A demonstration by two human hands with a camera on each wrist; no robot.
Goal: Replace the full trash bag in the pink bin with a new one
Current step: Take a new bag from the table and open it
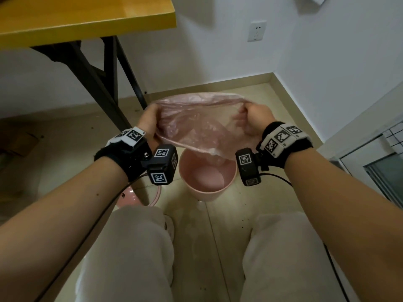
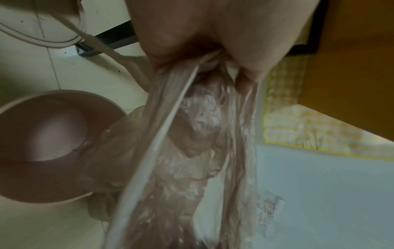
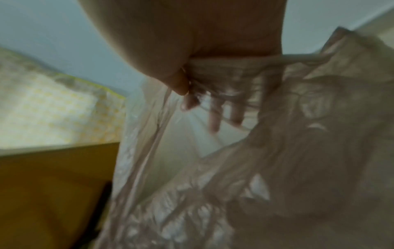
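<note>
A thin translucent pink trash bag (image 1: 196, 125) hangs spread open between both hands above the pink bin (image 1: 207, 182), which stands on the floor with nothing in it. The bag's lower end dangles at the bin's rim. My left hand (image 1: 150, 120) grips the left side of the bag's mouth, and my right hand (image 1: 250, 118) grips the right side. In the left wrist view the bag (image 2: 192, 151) bunches under my thumb and fingers, with the bin (image 2: 49, 144) below left. In the right wrist view my fingers (image 3: 213, 118) are inside the bag (image 3: 277, 151), blurred.
A yellow tabletop (image 1: 82, 16) on black legs (image 1: 109, 83) stands at the left. White walls meet in a corner behind the bin, with a socket (image 1: 256, 31). A pink lid (image 1: 135, 197) lies on the floor by my left knee. A door frame (image 1: 370, 153) stands at the right.
</note>
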